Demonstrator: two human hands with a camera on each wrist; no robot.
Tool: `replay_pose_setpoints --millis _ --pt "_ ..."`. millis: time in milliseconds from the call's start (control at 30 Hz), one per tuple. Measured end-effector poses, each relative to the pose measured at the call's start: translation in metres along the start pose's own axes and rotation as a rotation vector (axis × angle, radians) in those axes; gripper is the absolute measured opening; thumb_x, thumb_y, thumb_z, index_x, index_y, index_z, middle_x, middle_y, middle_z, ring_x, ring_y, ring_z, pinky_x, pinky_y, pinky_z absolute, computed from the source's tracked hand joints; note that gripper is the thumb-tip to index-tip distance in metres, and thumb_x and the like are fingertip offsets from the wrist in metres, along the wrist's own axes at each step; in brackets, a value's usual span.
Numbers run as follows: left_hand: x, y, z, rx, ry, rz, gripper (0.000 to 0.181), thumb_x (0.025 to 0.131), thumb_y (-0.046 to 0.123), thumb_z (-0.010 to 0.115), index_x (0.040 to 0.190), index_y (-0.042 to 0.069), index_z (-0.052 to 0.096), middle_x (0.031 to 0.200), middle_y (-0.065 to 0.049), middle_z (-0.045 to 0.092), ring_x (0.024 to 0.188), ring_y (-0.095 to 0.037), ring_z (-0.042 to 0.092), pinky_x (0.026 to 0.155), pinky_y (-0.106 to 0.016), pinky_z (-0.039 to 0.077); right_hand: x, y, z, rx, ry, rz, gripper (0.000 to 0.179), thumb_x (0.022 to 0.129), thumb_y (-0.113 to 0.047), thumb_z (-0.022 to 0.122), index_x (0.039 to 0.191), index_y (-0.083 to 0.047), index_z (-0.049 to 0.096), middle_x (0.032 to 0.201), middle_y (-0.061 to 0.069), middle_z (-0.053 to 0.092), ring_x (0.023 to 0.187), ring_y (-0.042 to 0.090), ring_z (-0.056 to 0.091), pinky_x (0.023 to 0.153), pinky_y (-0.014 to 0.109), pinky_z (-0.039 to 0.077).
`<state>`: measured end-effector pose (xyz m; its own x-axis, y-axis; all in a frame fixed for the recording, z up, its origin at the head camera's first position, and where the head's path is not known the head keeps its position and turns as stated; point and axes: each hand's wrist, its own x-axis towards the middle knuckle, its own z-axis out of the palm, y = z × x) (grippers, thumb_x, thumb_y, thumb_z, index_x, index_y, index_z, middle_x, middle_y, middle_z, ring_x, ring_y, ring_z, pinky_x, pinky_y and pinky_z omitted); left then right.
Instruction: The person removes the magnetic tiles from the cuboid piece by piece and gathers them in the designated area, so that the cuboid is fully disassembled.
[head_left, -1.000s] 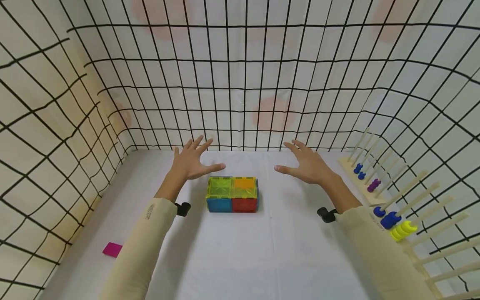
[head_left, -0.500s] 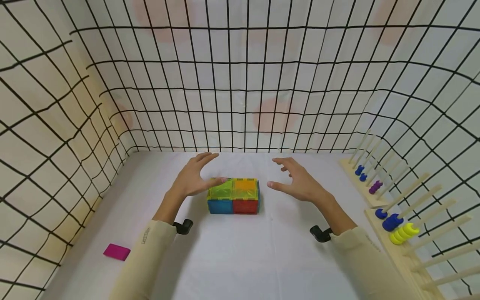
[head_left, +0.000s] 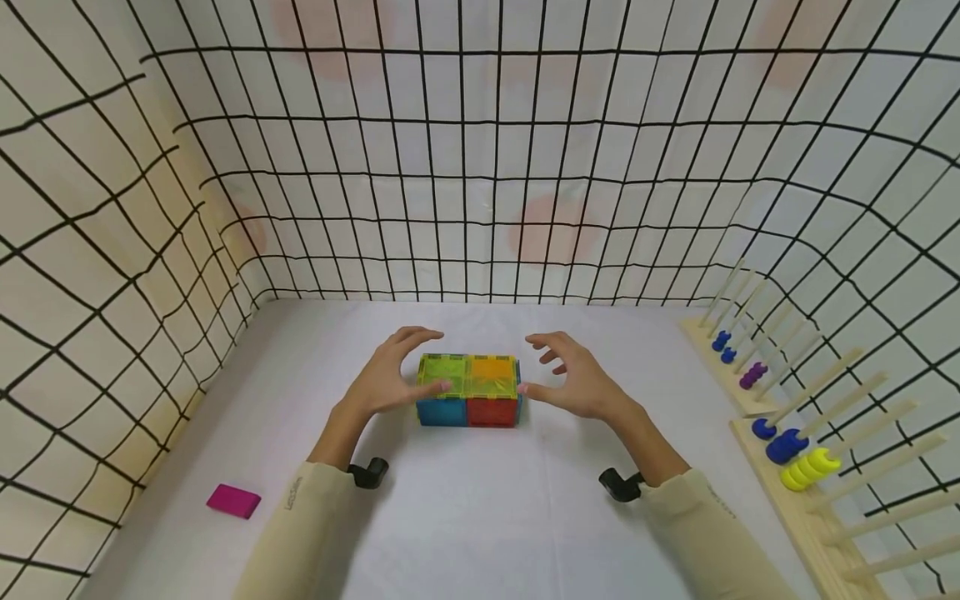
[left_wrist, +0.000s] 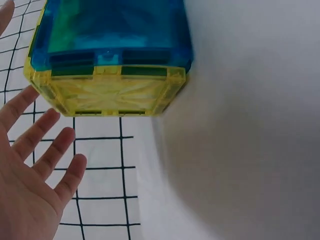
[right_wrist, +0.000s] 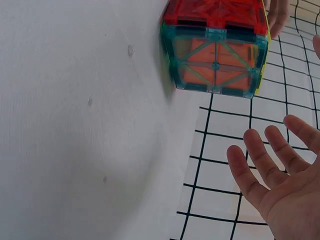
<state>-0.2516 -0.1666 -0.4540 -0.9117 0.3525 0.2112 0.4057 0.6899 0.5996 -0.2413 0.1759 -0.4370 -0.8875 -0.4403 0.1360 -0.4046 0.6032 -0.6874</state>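
A box built of see-through magnetic tiles [head_left: 491, 377] sits on the white cloth, with green and orange on top and blue and red in front. At its left end is my left hand [head_left: 384, 377], fingers spread and gently bent, the thumb overlapping the green top in the head view. My right hand [head_left: 581, 385] faces the other end, its thumb tip right at the box's edge. The left wrist view shows a gap between the palm and the yellow end tile [left_wrist: 110, 92]. In the right wrist view the fingers stand apart from the teal-framed end tile [right_wrist: 215, 65].
A flat magenta block [head_left: 233, 501] lies at the left front. Along the right side stand wooden peg racks [head_left: 780, 483] with blue, purple and yellow beads [head_left: 810, 468] on some pegs. Black grid netting [head_left: 491, 179] walls in the back and both sides.
Both hands have come down and inward toward the ends of the tile box, their fingers bending a little more. The box has stayed where it was.
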Motion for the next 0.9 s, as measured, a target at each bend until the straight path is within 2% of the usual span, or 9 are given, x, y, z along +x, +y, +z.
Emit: replay_pose_setpoints --millis 300,433,567,700,900 --pt "-0.004 0.002 0.007 -0.015 -0.007 -0.003 0.083 0.078 0.065 0.077 0.151 0.037 0.049 0.157 -0.004 0.045 0.143 -0.038 0.044 0.111 -0.073 0.038 0.003 -0.002 0.013 0.033 -0.021 -0.025 0.076 0.086 -0.042 0.081 0.15 -0.018 0.049 0.145 0.006 0.052 0.124 0.038 0.057 0.101 0.054 0.055" --pt "-0.004 0.001 0.01 -0.028 0.006 0.01 0.083 0.077 0.062 0.078 0.151 0.035 0.05 0.156 -0.004 0.047 0.142 -0.037 0.046 0.111 -0.071 0.039 0.006 -0.003 0.017 0.038 -0.018 -0.032 0.076 0.085 -0.042 0.082 0.149 -0.017 0.05 0.146 0.009 0.052 0.121 0.035 0.058 0.099 0.052 0.056" --pt "-0.004 0.0 0.014 -0.066 0.013 0.029 0.082 0.077 0.06 0.08 0.149 0.032 0.052 0.154 -0.004 0.049 0.139 -0.034 0.049 0.111 -0.065 0.043 0.007 -0.004 0.021 0.031 -0.02 -0.023 0.076 0.085 -0.043 0.082 0.149 -0.018 0.05 0.147 0.01 0.051 0.118 0.028 0.058 0.096 0.048 0.058" --pt "-0.006 -0.001 0.02 -0.109 0.012 0.034 0.082 0.076 0.057 0.082 0.148 0.03 0.054 0.152 -0.004 0.05 0.137 -0.031 0.051 0.111 -0.057 0.047 0.008 -0.007 0.025 0.047 -0.037 -0.012 0.078 0.085 -0.045 0.082 0.15 -0.018 0.05 0.148 0.008 0.05 0.118 0.028 0.058 0.095 0.049 0.058" --pt "-0.005 -0.004 0.026 -0.134 0.001 0.021 0.082 0.077 0.055 0.083 0.149 0.03 0.053 0.152 -0.004 0.049 0.135 -0.03 0.051 0.109 -0.055 0.05 0.012 -0.008 0.029 -0.004 -0.047 -0.018 0.081 0.083 -0.05 0.082 0.15 -0.018 0.05 0.149 0.003 0.048 0.116 0.024 0.055 0.093 0.046 0.057"
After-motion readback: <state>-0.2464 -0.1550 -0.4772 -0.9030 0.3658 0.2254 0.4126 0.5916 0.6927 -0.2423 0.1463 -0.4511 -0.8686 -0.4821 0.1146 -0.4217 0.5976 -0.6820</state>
